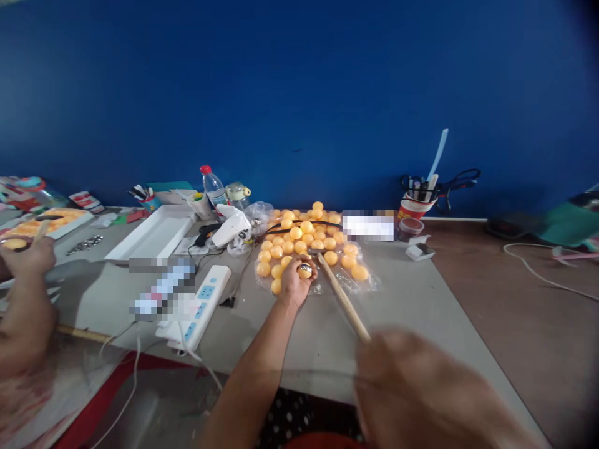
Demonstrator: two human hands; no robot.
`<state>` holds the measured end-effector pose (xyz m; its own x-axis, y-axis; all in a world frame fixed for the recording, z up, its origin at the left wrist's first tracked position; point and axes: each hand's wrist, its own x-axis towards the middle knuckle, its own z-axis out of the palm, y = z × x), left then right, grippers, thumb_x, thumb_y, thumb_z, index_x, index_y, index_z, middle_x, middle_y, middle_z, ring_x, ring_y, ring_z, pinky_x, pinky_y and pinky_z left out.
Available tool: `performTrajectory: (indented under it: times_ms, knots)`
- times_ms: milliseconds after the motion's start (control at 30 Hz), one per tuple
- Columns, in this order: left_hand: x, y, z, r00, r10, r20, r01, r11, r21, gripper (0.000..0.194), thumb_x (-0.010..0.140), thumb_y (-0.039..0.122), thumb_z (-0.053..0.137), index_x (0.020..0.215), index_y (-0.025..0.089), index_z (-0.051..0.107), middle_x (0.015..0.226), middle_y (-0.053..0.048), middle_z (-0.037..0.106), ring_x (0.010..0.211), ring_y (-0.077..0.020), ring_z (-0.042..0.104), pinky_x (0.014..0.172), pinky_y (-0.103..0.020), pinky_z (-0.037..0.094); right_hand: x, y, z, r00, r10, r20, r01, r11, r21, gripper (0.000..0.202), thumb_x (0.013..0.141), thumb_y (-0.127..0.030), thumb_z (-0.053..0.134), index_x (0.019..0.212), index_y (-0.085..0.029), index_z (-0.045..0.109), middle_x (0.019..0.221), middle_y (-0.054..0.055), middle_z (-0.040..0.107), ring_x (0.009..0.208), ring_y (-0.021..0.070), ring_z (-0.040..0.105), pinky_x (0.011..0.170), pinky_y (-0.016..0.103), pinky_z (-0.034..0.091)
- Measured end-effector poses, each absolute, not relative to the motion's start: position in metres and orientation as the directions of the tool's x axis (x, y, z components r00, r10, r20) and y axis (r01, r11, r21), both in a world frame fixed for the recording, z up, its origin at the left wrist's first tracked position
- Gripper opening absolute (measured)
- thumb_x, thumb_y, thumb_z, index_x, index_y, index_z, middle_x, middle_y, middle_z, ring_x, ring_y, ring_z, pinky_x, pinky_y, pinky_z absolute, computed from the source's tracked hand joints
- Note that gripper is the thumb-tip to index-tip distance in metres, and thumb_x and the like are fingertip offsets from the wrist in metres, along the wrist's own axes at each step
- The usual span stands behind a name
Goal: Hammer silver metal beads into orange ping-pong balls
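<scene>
My left hand [294,284] is wrapped round an orange ball with a dark, shiny patterned band [305,270], held just above the front of a pile of balls. My right hand [397,374] is blurred, near the camera, and closed round the lower end of a light wooden handle, apparently a paintbrush [344,296]. Its small dark tip lies beside the banded ball; whether they touch I cannot tell. Plain orange balls [289,247] lie in and on a clear plastic bag [369,284] right behind my left hand.
On the left, a co-worker's hand [32,255] holds a similar ball and wooden handle. A power strip [203,308], white tray [110,255], bottle [213,187] and pixelated device stand left of me. To the right are a cup of pens [416,206] and a small jar [410,228].
</scene>
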<state>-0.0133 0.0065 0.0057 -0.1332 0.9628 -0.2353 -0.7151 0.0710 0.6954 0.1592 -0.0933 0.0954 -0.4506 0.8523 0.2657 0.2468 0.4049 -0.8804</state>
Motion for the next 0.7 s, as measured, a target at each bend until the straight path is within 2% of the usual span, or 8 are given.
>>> performTrajectory:
  times_ms: [100, 167, 267, 333, 400, 533, 700]
  knots:
    - [-0.014, 0.006, 0.007, -0.120, 0.968, -0.222, -0.761, 0.054, 0.646, 0.005, 0.070, 0.017, 0.056, 0.074, 0.015, 0.059, 0.066, -0.004, 0.060, 0.056, -0.0139, 0.056, 0.055, -0.027, 0.040, 0.149, -0.050, 0.093, -0.302, 0.892, 0.336, 0.289, 0.422, -0.859, 0.035, 0.092, -0.044, 0.045, 0.111, -0.032, 0.071, 0.088, 0.007, 0.074, 0.090, 0.0293, 0.071, 0.078, 0.048, 0.060]
    - [-0.014, 0.006, 0.008, -0.114, 0.968, -0.222, -0.783, 0.050, 0.620, 0.004, 0.069, 0.016, 0.059, 0.074, 0.015, 0.058, 0.069, -0.004, 0.061, 0.060, -0.0131, 0.057, 0.057, -0.026, 0.043, 0.140, -0.022, 0.078, -0.216, 0.897, 0.385, 0.330, 0.438, -0.836, 0.030, 0.091, -0.034, 0.045, 0.100, -0.022, 0.072, 0.086, 0.008, 0.072, 0.087, 0.0242, 0.069, 0.084, 0.042, 0.057]
    - [-0.015, 0.006, 0.009, -0.115, 0.966, -0.232, -0.801, 0.048, 0.597, 0.006, 0.070, 0.018, 0.061, 0.075, 0.015, 0.058, 0.071, -0.003, 0.061, 0.062, -0.0125, 0.058, 0.059, -0.025, 0.045, 0.128, 0.006, 0.041, -0.309, 0.860, 0.406, 0.382, 0.503, -0.775, 0.026, 0.086, -0.027, 0.053, 0.104, -0.020, 0.069, 0.098, 0.010, 0.070, 0.093, 0.0242, 0.066, 0.086, 0.041, 0.055]
    - [-0.015, 0.007, 0.009, -0.118, 0.964, -0.239, -0.798, 0.051, 0.600, 0.009, 0.070, 0.020, 0.063, 0.077, 0.015, 0.059, 0.071, -0.002, 0.061, 0.061, -0.0123, 0.058, 0.059, -0.025, 0.045, 0.124, 0.012, 0.017, -0.332, 0.818, 0.469, 0.390, 0.572, -0.721, 0.032, 0.082, -0.026, 0.060, 0.113, -0.019, 0.067, 0.110, 0.013, 0.066, 0.109, 0.0284, 0.060, 0.097, 0.046, 0.051]
    - [-0.013, 0.006, 0.009, -0.117, 0.964, -0.240, -0.784, 0.058, 0.617, 0.011, 0.070, 0.021, 0.063, 0.079, 0.016, 0.060, 0.073, -0.002, 0.062, 0.061, -0.0124, 0.058, 0.058, -0.025, 0.045, 0.120, 0.011, 0.001, -0.344, 0.806, 0.481, 0.430, 0.591, -0.683, 0.041, 0.080, -0.024, 0.064, 0.120, -0.019, 0.064, 0.115, 0.015, 0.063, 0.114, 0.0306, 0.057, 0.100, 0.049, 0.049]
    - [-0.007, 0.005, 0.007, -0.130, 0.964, -0.231, -0.758, 0.054, 0.650, 0.014, 0.072, 0.022, 0.063, 0.085, 0.016, 0.063, 0.080, -0.003, 0.066, 0.066, -0.0143, 0.061, 0.063, -0.027, 0.048, 0.118, 0.008, -0.007, -0.382, 0.799, 0.464, 0.483, 0.601, -0.637, 0.052, 0.078, -0.019, 0.066, 0.129, -0.021, 0.059, 0.119, 0.014, 0.059, 0.115, 0.0308, 0.055, 0.101, 0.050, 0.048]
    - [-0.001, 0.002, 0.008, -0.057, 0.982, -0.179, -0.738, 0.079, 0.671, 0.020, 0.072, 0.025, 0.066, 0.089, 0.016, 0.065, 0.083, -0.005, 0.068, 0.079, -0.0184, 0.066, 0.074, -0.030, 0.051, 0.122, 0.012, -0.009, -0.375, 0.817, 0.437, 0.465, 0.574, -0.674, 0.052, 0.075, -0.015, 0.068, 0.126, -0.023, 0.063, 0.110, 0.010, 0.056, 0.106, 0.0267, 0.056, 0.094, 0.043, 0.053]
